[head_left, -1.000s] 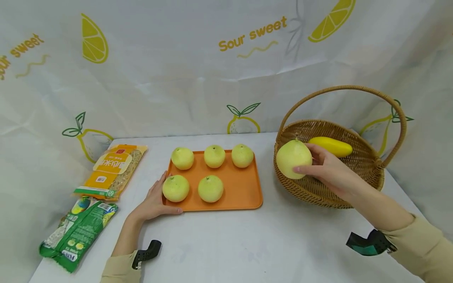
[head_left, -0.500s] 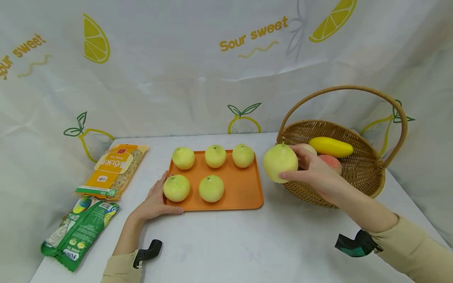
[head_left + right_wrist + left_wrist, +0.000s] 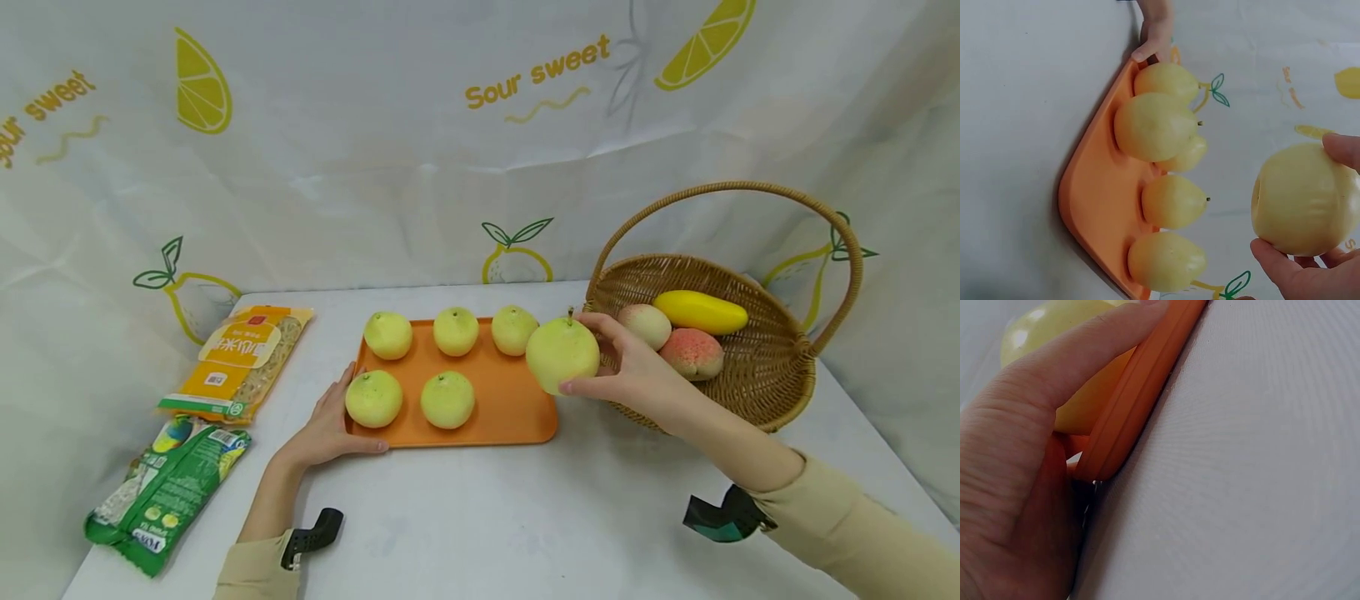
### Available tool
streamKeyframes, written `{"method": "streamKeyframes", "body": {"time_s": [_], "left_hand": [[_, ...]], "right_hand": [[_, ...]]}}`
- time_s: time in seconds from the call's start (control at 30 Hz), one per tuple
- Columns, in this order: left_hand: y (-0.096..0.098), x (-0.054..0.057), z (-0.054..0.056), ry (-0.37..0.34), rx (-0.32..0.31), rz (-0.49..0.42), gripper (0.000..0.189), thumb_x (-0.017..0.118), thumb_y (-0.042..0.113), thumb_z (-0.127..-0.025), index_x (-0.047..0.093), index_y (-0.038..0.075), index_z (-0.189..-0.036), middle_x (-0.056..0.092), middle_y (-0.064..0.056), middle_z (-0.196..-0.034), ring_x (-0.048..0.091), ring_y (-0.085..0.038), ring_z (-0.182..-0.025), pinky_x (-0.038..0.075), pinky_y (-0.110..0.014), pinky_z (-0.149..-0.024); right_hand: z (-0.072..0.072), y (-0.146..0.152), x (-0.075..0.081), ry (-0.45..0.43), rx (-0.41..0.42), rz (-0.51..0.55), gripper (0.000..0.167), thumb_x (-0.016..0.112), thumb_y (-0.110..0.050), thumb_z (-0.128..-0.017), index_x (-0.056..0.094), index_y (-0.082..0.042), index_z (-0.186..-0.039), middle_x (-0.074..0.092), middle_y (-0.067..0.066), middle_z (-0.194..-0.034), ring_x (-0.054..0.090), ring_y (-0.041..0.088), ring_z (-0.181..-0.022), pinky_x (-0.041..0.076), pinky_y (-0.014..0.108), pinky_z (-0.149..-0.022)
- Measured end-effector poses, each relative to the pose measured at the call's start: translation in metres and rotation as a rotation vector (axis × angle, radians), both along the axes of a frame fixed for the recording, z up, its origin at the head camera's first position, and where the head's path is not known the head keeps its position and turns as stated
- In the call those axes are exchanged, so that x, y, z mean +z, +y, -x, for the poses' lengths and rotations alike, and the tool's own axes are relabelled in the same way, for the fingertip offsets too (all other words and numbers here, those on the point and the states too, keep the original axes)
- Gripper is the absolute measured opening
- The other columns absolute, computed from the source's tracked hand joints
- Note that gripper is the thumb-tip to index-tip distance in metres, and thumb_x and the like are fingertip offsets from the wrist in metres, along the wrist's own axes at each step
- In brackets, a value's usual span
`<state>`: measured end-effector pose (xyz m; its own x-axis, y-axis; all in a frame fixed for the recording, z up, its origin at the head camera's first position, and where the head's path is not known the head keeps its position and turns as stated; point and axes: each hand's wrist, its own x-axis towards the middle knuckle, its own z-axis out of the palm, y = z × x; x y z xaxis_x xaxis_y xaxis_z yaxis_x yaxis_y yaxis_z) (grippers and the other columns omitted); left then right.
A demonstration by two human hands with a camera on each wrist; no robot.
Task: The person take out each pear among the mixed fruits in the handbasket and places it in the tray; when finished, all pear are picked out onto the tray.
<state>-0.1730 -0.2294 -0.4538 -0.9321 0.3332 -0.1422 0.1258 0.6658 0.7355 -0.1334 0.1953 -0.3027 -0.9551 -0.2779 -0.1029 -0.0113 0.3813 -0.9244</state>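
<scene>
My right hand (image 3: 637, 371) holds a yellow-green pear (image 3: 562, 358) by its side, stem up, above the right edge of the orange tray (image 3: 513, 408). In the right wrist view, thumb and fingers grip this pear (image 3: 1304, 200) from opposite sides. Several similar pears sit on the tray: a back row ending with a pear (image 3: 514, 330) at the right, and a front row with a pear (image 3: 447, 400) near the middle. My left hand (image 3: 322, 433) grips the tray's front left corner, thumb (image 3: 1091, 353) along the front rim, fingertips partly hidden behind the corner pear (image 3: 373, 399).
On the right stands a wicker basket (image 3: 772, 375) with a tall arched handle. It contains a long yellow fruit (image 3: 701, 312), a pale peach (image 3: 645, 326) and a redder peach (image 3: 692, 354). At left lie an orange bag (image 3: 232, 367) and a green bag (image 3: 168, 492).
My right hand has carried the pear leftward from over the basket to the tray's right edge, uncovering the peaches. The left hand stays at the tray corner.
</scene>
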Motion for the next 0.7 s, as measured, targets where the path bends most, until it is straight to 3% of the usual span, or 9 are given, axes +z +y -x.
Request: {"method": "streamKeyframes", "body": {"time_s": [0.27, 0.43, 0.7], "left_hand": [[0.0, 0.0, 0.0, 0.004, -0.003, -0.004, 0.129, 0.088, 0.047, -0.065, 0.006, 0.011, -0.158, -0.007, -0.012, -0.163, -0.008, -0.046, -0.144, 0.0, -0.069, -0.109], [0.0, 0.0, 0.001, 0.011, -0.008, 0.003, 0.129, 0.088, 0.048, -0.066, 0.006, 0.01, -0.158, -0.006, -0.012, -0.163, -0.006, -0.047, -0.144, 0.001, -0.069, -0.109], [0.0, 0.0, 0.001, 0.004, 0.002, 0.018, 0.129, 0.087, 0.049, -0.065, 0.007, 0.01, -0.158, -0.007, -0.011, -0.163, -0.006, -0.046, -0.144, 0.0, -0.067, -0.11]], "right_hand": [[0.0, -0.014, -0.022, 0.022, 0.029, 0.008, 0.083, 0.085, -0.016, -0.075, 0.038, -0.01, -0.143, 0.041, 0.01, -0.142, 0.049, 0.029, -0.117, 0.05, 0.026, -0.089], [0.0, -0.022, -0.039, -0.006, 0.063, 0.057, 0.082, 0.084, -0.012, -0.075, 0.037, -0.006, -0.143, 0.035, 0.011, -0.146, 0.045, 0.033, -0.126, 0.05, 0.034, -0.093], [0.002, -0.032, -0.065, -0.049, 0.057, 0.043, 0.081, 0.084, -0.016, -0.076, 0.038, -0.005, -0.142, 0.035, 0.011, -0.148, 0.04, 0.035, -0.132, 0.044, 0.046, -0.101]]}}
